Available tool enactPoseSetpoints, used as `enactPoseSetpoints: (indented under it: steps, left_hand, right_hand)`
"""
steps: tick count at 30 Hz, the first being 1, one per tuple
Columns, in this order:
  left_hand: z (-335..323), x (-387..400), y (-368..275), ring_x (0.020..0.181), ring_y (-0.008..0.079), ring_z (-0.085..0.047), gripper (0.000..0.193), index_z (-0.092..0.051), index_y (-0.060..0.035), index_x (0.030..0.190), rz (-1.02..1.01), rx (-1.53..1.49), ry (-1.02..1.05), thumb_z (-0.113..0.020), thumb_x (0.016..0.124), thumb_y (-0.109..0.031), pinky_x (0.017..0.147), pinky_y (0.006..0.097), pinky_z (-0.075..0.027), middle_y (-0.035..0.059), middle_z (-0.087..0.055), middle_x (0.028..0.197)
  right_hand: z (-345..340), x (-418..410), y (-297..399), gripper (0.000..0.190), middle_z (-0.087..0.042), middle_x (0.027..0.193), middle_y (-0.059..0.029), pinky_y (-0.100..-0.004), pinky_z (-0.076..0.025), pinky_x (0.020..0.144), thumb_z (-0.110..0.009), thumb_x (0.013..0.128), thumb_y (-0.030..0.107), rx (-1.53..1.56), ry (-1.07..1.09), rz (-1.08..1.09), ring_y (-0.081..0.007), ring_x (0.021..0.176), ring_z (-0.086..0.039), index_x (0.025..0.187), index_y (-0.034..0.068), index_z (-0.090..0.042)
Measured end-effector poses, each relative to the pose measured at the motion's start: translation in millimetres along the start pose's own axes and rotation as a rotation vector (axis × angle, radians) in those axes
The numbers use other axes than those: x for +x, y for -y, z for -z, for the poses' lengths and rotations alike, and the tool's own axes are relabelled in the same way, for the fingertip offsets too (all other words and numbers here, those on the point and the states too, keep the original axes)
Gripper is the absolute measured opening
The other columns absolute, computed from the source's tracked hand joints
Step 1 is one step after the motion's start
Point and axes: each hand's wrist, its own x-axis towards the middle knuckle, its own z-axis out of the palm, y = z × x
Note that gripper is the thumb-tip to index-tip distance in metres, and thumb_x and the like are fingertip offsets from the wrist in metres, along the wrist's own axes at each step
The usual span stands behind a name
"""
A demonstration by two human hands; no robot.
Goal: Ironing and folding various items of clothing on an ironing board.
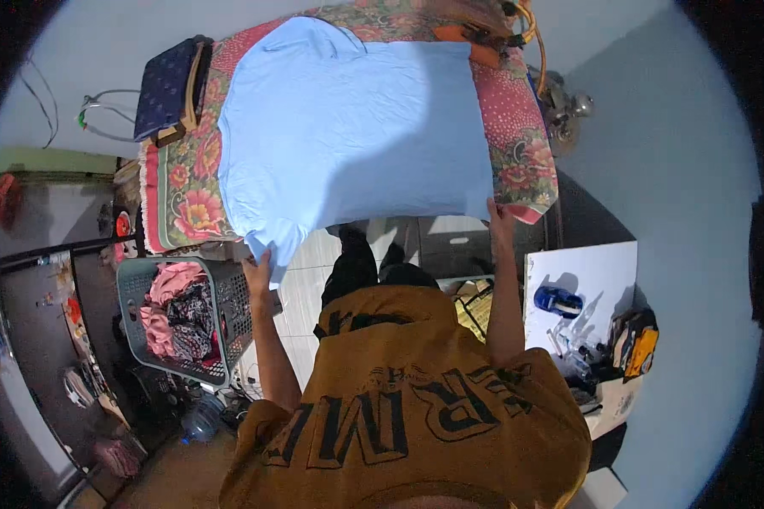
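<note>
A light blue shirt (356, 127) lies spread over a table covered with a floral cloth (516, 127), its near edge hanging at the table's front. At the lower left corner, my left hand (259, 270) grips the end of a sleeve. My right hand (500, 219) pinches the shirt's lower right corner, close to the front edge of the floral cloth. Part of the shirt near me lies in shadow.
A plastic laundry basket (223, 318) of clothes stands at the left. Folded dark blue fabric (165, 89) lies at the table's far left. On a white surface (538, 280) at the right sit a blue object (558, 301) and clear bottles. A yellow bag (474, 308) is below.
</note>
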Motion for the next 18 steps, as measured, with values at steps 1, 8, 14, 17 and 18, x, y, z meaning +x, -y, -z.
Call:
enactPoseSetpoints:
  steps: [1,8,14,17,18]
  left_hand:
    - [-1,14,22,0.094,0.0219,-0.054,0.052,-0.05,0.0051,0.109,-0.084,-0.091,-0.064,-0.078,0.076,-0.024,0.084,0.0333,-0.045,0.0128,-0.057,0.102]
    - [-51,103,-9,0.081,0.0176,-0.049,0.062,-0.05,0.0092,0.103,-0.207,-0.375,-0.228,-0.073,0.082,-0.045,0.074,0.032,-0.045,0.0111,-0.054,0.095]
    - [-3,140,46,0.084,0.0294,-0.061,0.058,-0.057,0.0055,0.103,-0.151,-0.01,-0.412,-0.062,0.088,-0.05,0.079,0.0408,-0.048,0.0203,-0.064,0.097]
    - [-36,94,18,0.081,0.0292,-0.061,0.047,-0.06,0.0066,0.096,-0.276,-0.015,-0.493,-0.062,0.091,-0.041,0.075,0.0411,-0.048,0.0213,-0.066,0.092]
    - [-19,91,26,0.077,0.028,-0.059,0.045,-0.058,0.0069,0.096,-0.232,0.038,-0.506,-0.063,0.092,-0.038,0.074,0.0409,-0.048,0.0197,-0.065,0.09]
  right_hand:
    - [0,3,3,0.046,-0.059,0.081,-0.0072,-0.031,-0.046,0.066,-0.066,0.088,0.043,-0.145,0.033,-0.009,-0.0156,0.073,-0.054,0.089,-0.002,-0.061]
    - [8,30,-49,0.049,-0.062,0.092,-0.0172,-0.0451,-0.046,0.076,-0.066,0.088,0.042,-0.284,-0.353,0.234,-0.0299,0.083,-0.058,0.104,-0.004,-0.057]
    - [-56,-9,24,0.049,-0.063,0.099,-0.0217,-0.0441,-0.047,0.078,-0.062,0.092,0.038,-0.318,-0.292,0.271,-0.0369,0.092,-0.061,0.114,-0.005,-0.053]
    - [0,-13,8,0.045,-0.063,0.1,-0.0219,-0.0426,-0.048,0.075,-0.059,0.094,0.034,-0.517,-0.361,0.533,-0.0367,0.088,-0.062,0.117,-0.004,-0.052]
    - [-1,-14,0,0.042,-0.064,0.096,-0.0216,-0.0434,-0.049,0.074,-0.057,0.095,0.032,-0.608,-0.372,0.455,-0.037,0.083,-0.063,0.117,-0.004,-0.051]
